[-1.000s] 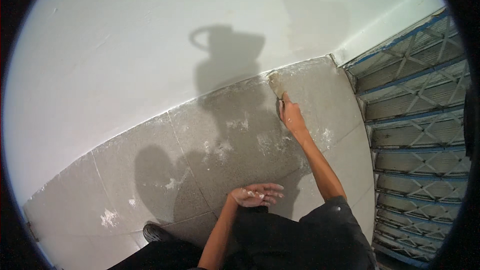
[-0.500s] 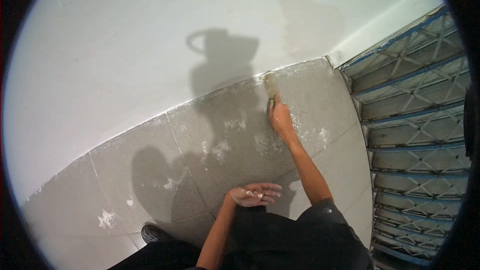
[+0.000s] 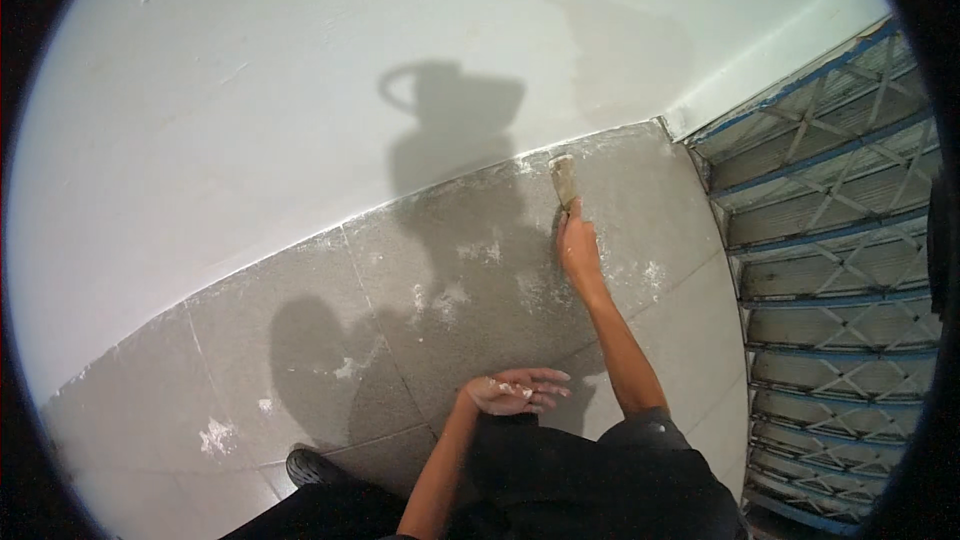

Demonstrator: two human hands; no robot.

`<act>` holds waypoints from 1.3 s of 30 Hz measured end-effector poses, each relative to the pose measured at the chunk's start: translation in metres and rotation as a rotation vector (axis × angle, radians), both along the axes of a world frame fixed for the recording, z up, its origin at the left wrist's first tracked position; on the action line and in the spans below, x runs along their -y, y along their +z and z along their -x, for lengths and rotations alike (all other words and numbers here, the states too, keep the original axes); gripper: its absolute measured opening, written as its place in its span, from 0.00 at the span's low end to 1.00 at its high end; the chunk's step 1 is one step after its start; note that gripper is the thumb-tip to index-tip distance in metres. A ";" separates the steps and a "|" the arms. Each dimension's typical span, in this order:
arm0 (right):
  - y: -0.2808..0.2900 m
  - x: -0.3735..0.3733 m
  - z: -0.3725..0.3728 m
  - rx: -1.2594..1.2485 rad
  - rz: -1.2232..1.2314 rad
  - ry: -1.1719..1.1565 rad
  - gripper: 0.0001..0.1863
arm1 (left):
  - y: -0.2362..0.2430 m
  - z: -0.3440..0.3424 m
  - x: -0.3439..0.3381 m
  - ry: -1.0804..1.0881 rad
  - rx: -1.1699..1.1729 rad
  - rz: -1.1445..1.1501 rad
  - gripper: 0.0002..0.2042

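My right hand [image 3: 580, 248] is closed round the lower end of a putty knife [image 3: 564, 181] with a flat, pale, smeared blade. The blade's far end lies over the grey floor tiles [image 3: 420, 340], a little short of the line where they meet the white wall [image 3: 250, 90]. Whether the blade touches the tile is hard to tell. My left hand [image 3: 515, 390] hangs over my lap, fingers stretched out and holding nothing. White smears mark its palm and fingers.
White residue patches [image 3: 217, 437] are scattered over the tiles. On the right stands a folding metal lattice gate [image 3: 830, 250] with blue edges. My dark shoe [image 3: 312, 467] rests on the floor at lower left. Shadows of my body fall across wall and floor.
My right hand has drawn the putty knife back from the wall's foot and slightly to the right. The left hand keeps its pose, and the whole view has shifted slightly.
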State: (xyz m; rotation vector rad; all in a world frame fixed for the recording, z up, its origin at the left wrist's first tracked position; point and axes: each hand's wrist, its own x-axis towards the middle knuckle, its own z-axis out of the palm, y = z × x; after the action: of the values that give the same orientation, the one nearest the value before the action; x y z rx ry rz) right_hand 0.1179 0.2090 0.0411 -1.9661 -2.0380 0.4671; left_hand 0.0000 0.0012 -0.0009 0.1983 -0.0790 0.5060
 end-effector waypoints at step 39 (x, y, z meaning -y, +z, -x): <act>0.013 0.000 0.026 -0.114 0.308 -0.145 0.21 | -0.008 -0.006 0.002 -0.016 0.029 0.010 0.38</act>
State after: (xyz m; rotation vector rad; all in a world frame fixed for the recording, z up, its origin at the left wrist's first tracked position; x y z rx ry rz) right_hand 0.0916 0.2089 0.0542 -2.1833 -1.8267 0.8818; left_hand 0.0059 -0.0006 -0.0092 0.1809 -0.1060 0.4935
